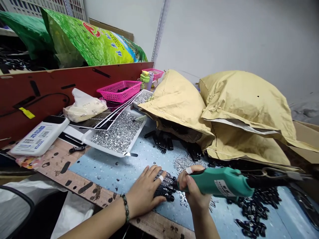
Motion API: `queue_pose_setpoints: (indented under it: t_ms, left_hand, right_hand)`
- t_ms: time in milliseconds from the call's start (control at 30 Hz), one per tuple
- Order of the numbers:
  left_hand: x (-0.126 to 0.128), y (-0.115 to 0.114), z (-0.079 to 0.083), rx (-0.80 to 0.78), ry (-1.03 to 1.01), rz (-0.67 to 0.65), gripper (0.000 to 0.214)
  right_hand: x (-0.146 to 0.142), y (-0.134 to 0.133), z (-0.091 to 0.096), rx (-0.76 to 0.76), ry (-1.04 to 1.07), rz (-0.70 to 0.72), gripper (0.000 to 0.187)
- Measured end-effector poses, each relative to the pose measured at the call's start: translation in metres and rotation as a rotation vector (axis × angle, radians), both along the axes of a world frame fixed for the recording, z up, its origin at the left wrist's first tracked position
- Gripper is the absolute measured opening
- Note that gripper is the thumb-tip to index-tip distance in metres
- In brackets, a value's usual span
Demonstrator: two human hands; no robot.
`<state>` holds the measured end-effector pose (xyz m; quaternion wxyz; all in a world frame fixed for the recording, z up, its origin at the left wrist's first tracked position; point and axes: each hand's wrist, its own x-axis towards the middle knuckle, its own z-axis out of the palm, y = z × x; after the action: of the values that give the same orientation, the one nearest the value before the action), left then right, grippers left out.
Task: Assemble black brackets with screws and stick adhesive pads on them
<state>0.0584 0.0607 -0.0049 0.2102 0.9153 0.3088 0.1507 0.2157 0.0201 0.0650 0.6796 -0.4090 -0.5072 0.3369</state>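
My left hand (146,187) lies spread over a row of small black plastic parts (164,187), holding them against the blue mat (119,169). My right hand (193,187) grips a green electric screwdriver (220,182), whose tip points left at that row, close to the parts. The exact contact is hidden by my fingers. Both hands have a white band on one finger. Loose silver nuts (183,162) lie scattered just above and below the screwdriver's front end. A heap of black parts (254,212) lies on the mat to the right.
A white tray (104,148) full of silver nuts stands left of the hands, with a pink plastic basket (119,91) behind it. Large tan paper sacks (246,109) rise at the back right, and a red board (50,83) walls the left.
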Motion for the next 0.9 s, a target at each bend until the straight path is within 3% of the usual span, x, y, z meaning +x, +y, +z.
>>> queue_pose_setpoints:
  t_ms: [133, 367, 567, 700, 800, 900]
  left_hand:
    - [0.0, 0.0, 0.002, 0.005, -0.005, -0.003, 0.073]
    - [0.0, -0.001, 0.0, 0.03, -0.019, 0.004, 0.074]
    - [0.0, -0.001, -0.001, 0.022, -0.024, 0.004, 0.074]
    - [0.0, -0.001, -0.003, 0.028, -0.052, -0.004, 0.073]
    - [0.0, -0.001, -0.004, 0.03, -0.063, -0.005, 0.073]
    - [0.0, -0.002, -0.004, 0.023, -0.047, 0.007, 0.075]
  right_hand:
    - [-0.003, -0.002, 0.002, -0.038, -0.08, 0.025, 0.015]
    - [-0.009, -0.02, 0.022, 0.094, -0.039, -0.013, 0.007]
    - [-0.011, -0.016, 0.011, 0.08, -0.031, -0.007, 0.006]
    - [-0.017, -0.009, 0.001, -0.014, -0.02, 0.034, 0.009]
    - [-0.019, -0.009, 0.005, -0.066, -0.02, 0.055, 0.013]
    - [-0.017, -0.017, 0.016, 0.019, -0.046, 0.022, 0.01]
